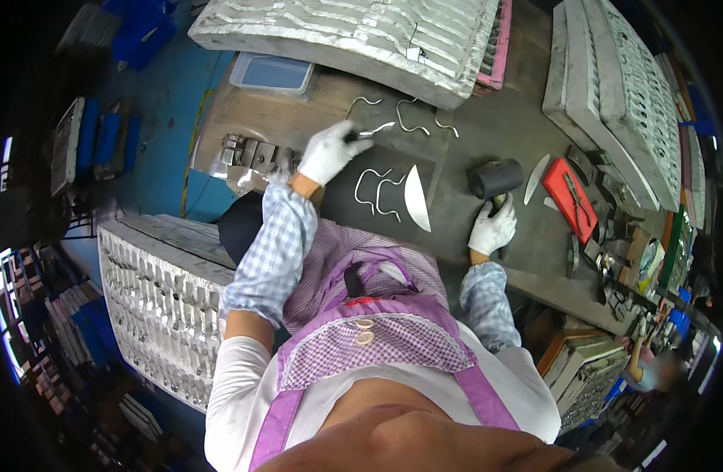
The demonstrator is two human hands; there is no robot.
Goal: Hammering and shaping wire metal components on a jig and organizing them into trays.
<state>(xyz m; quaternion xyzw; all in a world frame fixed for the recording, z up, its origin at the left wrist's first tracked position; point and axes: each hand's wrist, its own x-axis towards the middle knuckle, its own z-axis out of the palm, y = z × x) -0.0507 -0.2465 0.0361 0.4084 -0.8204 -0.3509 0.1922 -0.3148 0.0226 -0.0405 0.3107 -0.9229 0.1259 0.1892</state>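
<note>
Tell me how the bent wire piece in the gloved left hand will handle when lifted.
The bent wire piece looks like thin bright metal, so probably light and stiff, keeping its curves. The left hand pinches it at one end, so it may swivel. Its hooked ends could snag the similar pieces on the dark mat.

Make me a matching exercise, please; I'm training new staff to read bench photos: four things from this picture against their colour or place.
Things:
1. left hand
2. right hand
3. flat tray
4. shallow container

Descriptions:
A. red, with pliers on it
B. clear, at the bench's far left
C. holds a bent metal piece
D. grips a black mallet's handle

Pairs: 1-C, 2-D, 3-A, 4-B
</note>
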